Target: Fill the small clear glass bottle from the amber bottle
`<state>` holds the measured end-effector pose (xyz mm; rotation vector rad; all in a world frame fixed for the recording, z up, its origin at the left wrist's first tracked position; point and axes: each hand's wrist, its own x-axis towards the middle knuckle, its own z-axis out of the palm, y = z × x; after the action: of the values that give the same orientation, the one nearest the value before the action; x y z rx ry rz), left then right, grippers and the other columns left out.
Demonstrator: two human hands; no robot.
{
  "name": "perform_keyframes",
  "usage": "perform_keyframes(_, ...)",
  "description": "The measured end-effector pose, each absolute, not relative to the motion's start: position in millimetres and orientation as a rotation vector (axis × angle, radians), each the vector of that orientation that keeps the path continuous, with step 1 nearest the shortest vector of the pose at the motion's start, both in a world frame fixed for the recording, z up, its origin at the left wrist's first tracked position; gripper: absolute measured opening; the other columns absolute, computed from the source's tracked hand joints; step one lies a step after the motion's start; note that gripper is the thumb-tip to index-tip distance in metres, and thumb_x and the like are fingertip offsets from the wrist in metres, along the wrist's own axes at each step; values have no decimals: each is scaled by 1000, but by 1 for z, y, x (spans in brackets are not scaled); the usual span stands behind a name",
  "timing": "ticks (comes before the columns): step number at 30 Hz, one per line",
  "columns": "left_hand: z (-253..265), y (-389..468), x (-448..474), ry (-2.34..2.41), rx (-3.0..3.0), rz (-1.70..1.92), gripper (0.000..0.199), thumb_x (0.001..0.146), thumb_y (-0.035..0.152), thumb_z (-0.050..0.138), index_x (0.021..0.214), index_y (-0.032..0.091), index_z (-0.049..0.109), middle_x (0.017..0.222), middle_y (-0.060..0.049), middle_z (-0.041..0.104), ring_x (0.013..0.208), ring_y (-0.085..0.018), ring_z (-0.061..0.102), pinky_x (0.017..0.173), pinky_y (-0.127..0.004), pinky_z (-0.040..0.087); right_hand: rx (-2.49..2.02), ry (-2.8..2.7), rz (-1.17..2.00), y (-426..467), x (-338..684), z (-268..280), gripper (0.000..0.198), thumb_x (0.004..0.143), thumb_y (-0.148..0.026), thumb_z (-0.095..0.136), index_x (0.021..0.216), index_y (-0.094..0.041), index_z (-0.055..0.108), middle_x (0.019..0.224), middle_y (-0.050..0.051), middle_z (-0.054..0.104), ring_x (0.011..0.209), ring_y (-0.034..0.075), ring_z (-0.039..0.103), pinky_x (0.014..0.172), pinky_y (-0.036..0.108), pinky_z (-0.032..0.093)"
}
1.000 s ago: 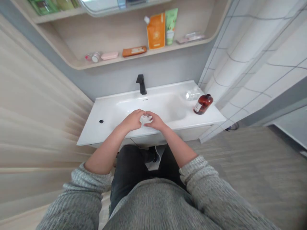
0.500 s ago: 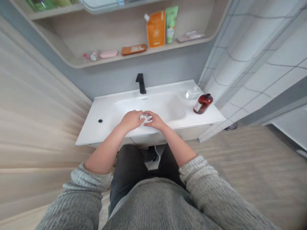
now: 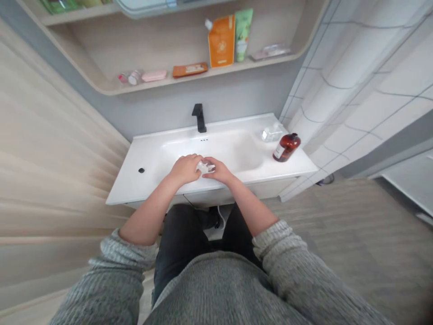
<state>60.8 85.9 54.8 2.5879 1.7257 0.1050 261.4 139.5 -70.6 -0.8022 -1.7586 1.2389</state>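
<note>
Over the front part of the white sink (image 3: pixel 152 155), just this side of the black faucet (image 3: pixel 199 117): left hand (image 3: pixel 184 168) and right hand (image 3: pixel 219 170) drawn together, fingers curled around a small pale, whitish object (image 3: pixel 204 167) pinched between them; too small and glossy to identify. Both hands closed on it, touching each other at the fingertips. Right of the faucet, on the sink's flat ledge, a brown pump bottle (image 3: pixel 286 146), and just behind that a clear dish (image 3: pixel 271 133). Above the faucet, on the wooden shelf (image 3: pixel 111 92), an orange pouch (image 3: pixel 221 41) beside a green tube (image 3: pixel 242 33), a flat orange packet (image 3: pixel 189 69) further left.
</note>
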Motion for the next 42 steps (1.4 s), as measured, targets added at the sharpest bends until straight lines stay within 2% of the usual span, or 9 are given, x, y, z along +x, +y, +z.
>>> perform_keyframes(4, 51, 86, 59, 1853, 2473, 100, 33, 107, 43, 62, 131, 25, 76, 109, -13, 85, 107, -36, 80, 94, -44, 56, -788, -1756, 1249, 140, 261, -70, 81, 67, -40, 100, 143, -29, 74, 146, 10, 76, 120, 31, 73, 96, 43, 64)
perform_keyframes(8, 46, 86, 60, 1799, 2501, 102, 37, 106, 32, 62, 140, 26, 73, 117, -13, 86, 109, -36, 81, 94, -43, 55, -775, -1760, 1254, 139, 261, -70, 80, 67, -40, 99, 142, -27, 74, 145, 11, 77, 120, 31, 73, 96, 43, 64)
perform_keyframes(12, 44, 85, 64, 1878, 2444, 105, 40, 111, 51, 56, 136, 24, 74, 110, -15, 86, 106, -39, 81, 90, -44, 56, -762, -1773, 1253, 139, 261, -70, 78, 69, -41, 98, 142, -28, 74, 146, 10, 77, 124, 32, 73, 96, 43, 63)
perform_keyframes(18, 47, 87, 65, 1804, 2515, 160, 43, 103, 29, 63, 145, 28, 71, 139, -12, 81, 120, -33, 78, 102, -42, 56, -796, -1778, 1246, 138, 263, -69, 81, 68, -41, 98, 144, -28, 74, 149, 11, 75, 117, 30, 74, 91, 41, 64)
perform_keyframes(22, 51, 87, 64, 1843, 2482, 128, 34, 108, 42, 62, 134, 25, 76, 124, -13, 83, 115, -35, 78, 100, -44, 58, -769, -1786, 1253, 138, 263, -70, 81, 70, -43, 98, 145, -27, 73, 147, 11, 76, 121, 31, 73, 92, 41, 63)
perform_keyframes(28, 53, 86, 63, 1602, 2665, 130, 44, 94, 16, 66, 137, 23, 75, 139, -12, 76, 131, -32, 70, 114, -44, 55, -754, -1784, 1254, 140, 262, -74, 78, 70, -44, 98, 142, -24, 74, 146, 13, 76, 114, 30, 72, 91, 41, 62)
perform_keyframes(33, 50, 92, 62, 1678, 2649, 194, 28, 105, 29, 62, 126, 20, 78, 124, -15, 78, 124, -36, 68, 112, -50, 56, -754, -1774, 1247, 140, 262, -73, 80, 70, -42, 98, 143, -24, 73, 146, 12, 76, 117, 30, 72, 93, 41, 62)
perform_keyframes(38, 49, 96, 59, 1382, 2709, 218, 47, 91, 3, 58, 126, 25, 81, 128, -10, 78, 131, -31, 66, 115, -46, 54, -763, -1800, 1227, 140, 261, -75, 72, 72, -42, 97, 137, -22, 75, 141, 12, 76, 111, 29, 72, 95, 44, 63)
perform_keyframes(42, 47, 91, 60, 1502, 2727, 267, 36, 98, 19, 65, 131, 22, 80, 131, -14, 77, 133, -35, 65, 116, -50, 53, -746, -1775, 1229, 141, 261, -77, 75, 71, -42, 99, 140, -24, 75, 142, 11, 76, 112, 29, 72, 98, 44, 63)
